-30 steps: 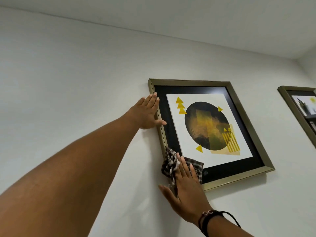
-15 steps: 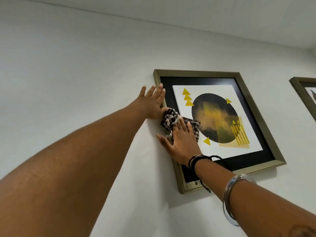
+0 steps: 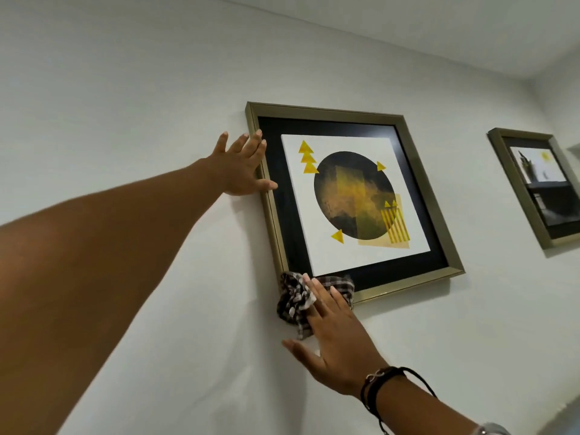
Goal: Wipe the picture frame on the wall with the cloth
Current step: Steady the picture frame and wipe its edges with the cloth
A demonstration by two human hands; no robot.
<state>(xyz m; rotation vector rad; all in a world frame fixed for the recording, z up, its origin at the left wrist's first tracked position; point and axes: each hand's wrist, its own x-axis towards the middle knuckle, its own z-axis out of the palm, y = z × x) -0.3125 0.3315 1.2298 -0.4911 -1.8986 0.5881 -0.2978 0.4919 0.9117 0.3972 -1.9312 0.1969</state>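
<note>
wall (image 3: 125, 89): plain white, smooth | ceiling (image 3: 439, 26): white, meets the wall in a straight edge | second framed picture (image 3: 533, 186): hangs farther right, gold frame | light: soft, even, faint shadows under frames

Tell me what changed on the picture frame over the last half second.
The right hand slid the checked cloth from the middle of the frame's left side down to the bottom-left corner of the picture frame. The left hand stayed flat on the frame's upper left edge, and the frame stayed hanging.
</note>
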